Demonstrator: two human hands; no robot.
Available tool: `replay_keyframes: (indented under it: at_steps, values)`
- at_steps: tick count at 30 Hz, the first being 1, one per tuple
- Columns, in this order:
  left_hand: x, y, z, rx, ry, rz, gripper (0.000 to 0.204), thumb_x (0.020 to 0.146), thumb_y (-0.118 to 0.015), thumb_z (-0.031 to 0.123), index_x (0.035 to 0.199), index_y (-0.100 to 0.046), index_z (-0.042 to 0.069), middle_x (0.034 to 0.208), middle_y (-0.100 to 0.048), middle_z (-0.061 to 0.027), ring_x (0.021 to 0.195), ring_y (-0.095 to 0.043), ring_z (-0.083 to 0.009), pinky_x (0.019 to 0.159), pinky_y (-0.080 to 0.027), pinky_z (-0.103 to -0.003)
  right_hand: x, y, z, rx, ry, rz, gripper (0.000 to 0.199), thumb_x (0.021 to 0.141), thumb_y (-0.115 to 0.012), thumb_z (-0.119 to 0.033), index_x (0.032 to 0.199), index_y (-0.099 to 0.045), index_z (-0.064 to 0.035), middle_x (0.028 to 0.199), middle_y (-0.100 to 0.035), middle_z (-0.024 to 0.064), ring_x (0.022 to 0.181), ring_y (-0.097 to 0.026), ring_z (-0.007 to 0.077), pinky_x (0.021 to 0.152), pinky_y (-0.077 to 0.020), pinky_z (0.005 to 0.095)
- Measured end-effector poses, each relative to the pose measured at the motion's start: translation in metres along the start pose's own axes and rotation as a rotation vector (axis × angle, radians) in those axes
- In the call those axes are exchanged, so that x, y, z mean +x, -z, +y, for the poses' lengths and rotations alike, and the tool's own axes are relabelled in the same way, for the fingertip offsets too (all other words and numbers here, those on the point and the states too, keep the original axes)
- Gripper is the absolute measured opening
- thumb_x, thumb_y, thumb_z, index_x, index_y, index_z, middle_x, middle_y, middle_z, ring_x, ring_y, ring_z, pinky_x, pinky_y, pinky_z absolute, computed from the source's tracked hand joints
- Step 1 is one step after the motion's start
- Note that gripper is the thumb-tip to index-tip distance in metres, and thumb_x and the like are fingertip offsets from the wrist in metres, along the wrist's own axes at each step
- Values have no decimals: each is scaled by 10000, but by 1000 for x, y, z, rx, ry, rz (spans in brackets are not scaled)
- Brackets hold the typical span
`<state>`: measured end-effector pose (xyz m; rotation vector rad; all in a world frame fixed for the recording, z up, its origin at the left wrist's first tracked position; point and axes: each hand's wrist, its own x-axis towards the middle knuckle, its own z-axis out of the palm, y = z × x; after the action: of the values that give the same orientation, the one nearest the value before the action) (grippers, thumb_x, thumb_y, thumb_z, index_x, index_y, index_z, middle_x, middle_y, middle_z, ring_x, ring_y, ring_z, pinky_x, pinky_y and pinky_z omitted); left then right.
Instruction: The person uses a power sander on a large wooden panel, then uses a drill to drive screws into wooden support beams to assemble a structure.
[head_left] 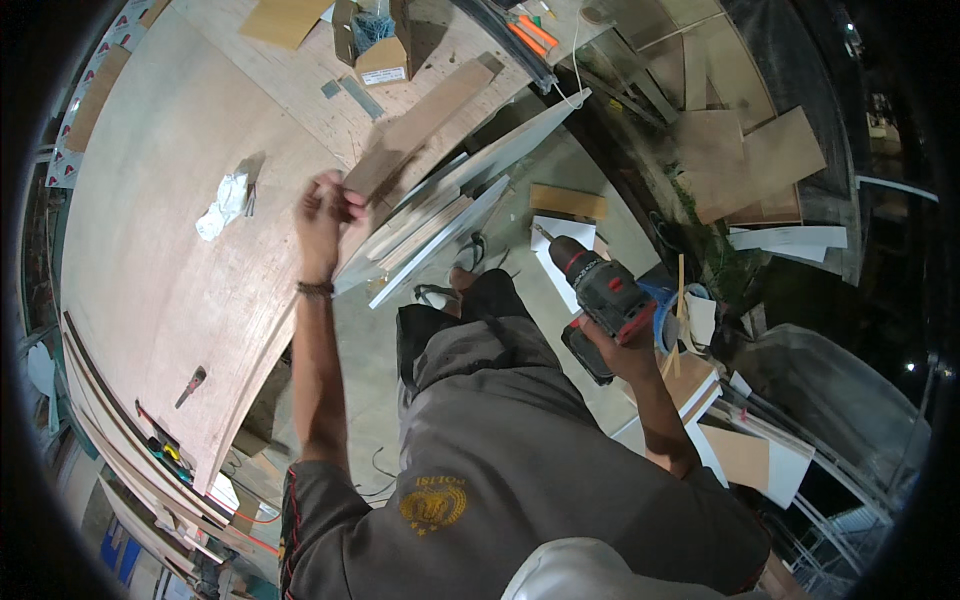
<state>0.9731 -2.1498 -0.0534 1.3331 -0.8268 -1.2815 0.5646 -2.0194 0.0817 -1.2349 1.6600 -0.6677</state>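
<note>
My left hand (322, 215) grips the near end of a brown wooden plank (420, 125) that lies slanted across the edge of a large plywood sheet (150, 280). A bracelet sits on that wrist. My right hand (622, 352) holds a grey, black and red cordless drill (598, 290) by its handle, low at my right side, with the bit pointing away toward the floor. Several white panels (450, 210) lean against the plywood edge, just right of my left hand. My feet in sandals (452, 283) stand below them.
A crumpled white rag (224, 205) and a small dark tool (190, 386) lie on the plywood. A cardboard box (384, 50) and an orange tool (530, 35) sit at the far end. Plywood offcuts (750, 160) and white boards (745, 455) cover the floor on the right.
</note>
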Motion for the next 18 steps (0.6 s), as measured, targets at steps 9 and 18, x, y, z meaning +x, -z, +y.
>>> replay_keyframes:
  at_steps: [9, 18]
  values:
    - [-114, -128, -42, -674, 363, -119, 178, 1048, -560, 136, 1141, -615, -5, 1111, -713, -184, 1028, -735, -271, 832, -627, -370, -22, 10, -18, -277, 182, -143, 530, 811, -810, -108, 1260, -542, -22, 1143, -651, 109, 1055, -649, 200, 900, -520, 365]
    - [-76, -145, -25, -756, 317, 5, 137, 989, -646, 102, 1113, -622, 49, 1019, -710, -116, 963, -733, -233, 771, -643, -342, 55, 16, -44, -348, 392, -350, 564, 793, -810, -86, 1286, -549, -2, 1170, -660, 129, 1061, -654, 219, 935, -515, 355]
